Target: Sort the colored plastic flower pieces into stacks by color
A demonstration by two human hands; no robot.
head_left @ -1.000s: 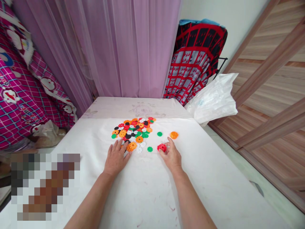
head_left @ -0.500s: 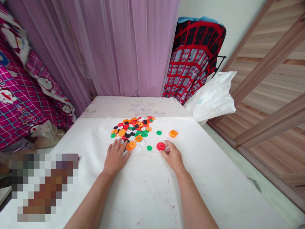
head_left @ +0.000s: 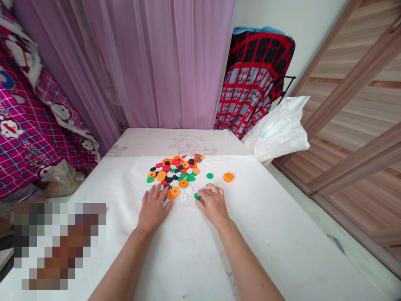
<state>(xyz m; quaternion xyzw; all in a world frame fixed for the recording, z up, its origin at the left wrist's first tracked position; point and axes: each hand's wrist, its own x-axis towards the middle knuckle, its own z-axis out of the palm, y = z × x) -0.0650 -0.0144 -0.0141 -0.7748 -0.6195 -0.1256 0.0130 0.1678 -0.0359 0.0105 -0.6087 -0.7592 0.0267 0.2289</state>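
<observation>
A pile of plastic snowflake discs (head_left: 171,174) in orange, red, green, black and white lies on the white-covered table (head_left: 188,251). My left hand (head_left: 153,209) rests palm down at the pile's near left edge, fingers spread, fingertips over dark and white discs. Right of the pile, my right hand (head_left: 214,204) has thumb and forefinger closed about a green snowflake disc (head_left: 197,196) on the cloth. A red disc is almost wholly hidden under this hand. Farther off lie another green disc (head_left: 209,176) and a small stack of orange discs (head_left: 228,177).
A white plastic bag (head_left: 278,129) hangs by the table's right edge. Purple curtains (head_left: 175,62) stand behind the far edge, beside a red-and-black patterned cloth (head_left: 244,79). Wooden cabinet doors (head_left: 354,125) are at right. A pixelated patch covers the lower left.
My right hand has moved left from beside the red disc to the near green disc, covering the red one. My left hand stays at the pile's edge.
</observation>
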